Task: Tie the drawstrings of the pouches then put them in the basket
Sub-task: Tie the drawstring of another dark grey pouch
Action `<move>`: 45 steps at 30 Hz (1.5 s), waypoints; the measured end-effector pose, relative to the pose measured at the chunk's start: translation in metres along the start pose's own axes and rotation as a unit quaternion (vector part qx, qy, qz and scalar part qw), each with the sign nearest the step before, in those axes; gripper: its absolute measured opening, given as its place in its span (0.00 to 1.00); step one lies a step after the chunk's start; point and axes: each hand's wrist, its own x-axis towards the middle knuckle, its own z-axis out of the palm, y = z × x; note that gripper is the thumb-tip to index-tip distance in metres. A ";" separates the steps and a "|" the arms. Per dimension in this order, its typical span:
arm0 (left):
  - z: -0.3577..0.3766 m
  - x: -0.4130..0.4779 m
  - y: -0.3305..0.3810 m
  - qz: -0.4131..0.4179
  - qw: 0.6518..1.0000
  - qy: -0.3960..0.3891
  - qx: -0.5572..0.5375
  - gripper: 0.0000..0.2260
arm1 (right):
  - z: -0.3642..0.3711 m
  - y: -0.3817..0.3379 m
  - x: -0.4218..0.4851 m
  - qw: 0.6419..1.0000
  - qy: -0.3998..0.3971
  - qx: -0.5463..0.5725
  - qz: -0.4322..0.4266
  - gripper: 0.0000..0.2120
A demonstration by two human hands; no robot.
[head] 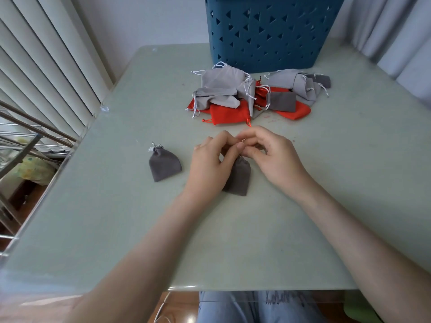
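A dark grey pouch (238, 178) lies on the table between my hands, its neck hidden under my fingers. My left hand (211, 163) and my right hand (271, 155) meet above that neck, fingertips pinching its drawstring. To the left lies a second dark grey pouch (164, 164), its neck drawn shut with a white string knotted at the top. Behind my hands sits a pile of pouches (251, 94), light grey, red and dark grey, with loose strings. The blue basket (268, 31) with triangular holes stands at the table's far edge, behind the pile.
The pale green glass table (116, 217) ends at a left edge with a metal rack (25, 145) beyond it. White blinds hang at the left and curtains at the right. My knees show under the near edge.
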 end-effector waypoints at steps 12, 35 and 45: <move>0.000 0.001 0.002 -0.034 0.998 -0.006 -0.060 0.05 | -0.001 0.007 0.005 0.996 0.008 0.049 0.077 0.09; 0.003 0.006 -0.003 -0.137 0.976 -0.019 -0.168 0.05 | -0.001 0.004 0.005 0.987 -0.029 0.084 0.131 0.05; 0.004 0.008 0.002 -0.122 0.932 -0.024 -0.340 0.07 | -0.007 -0.002 0.009 0.939 -0.040 0.280 0.197 0.02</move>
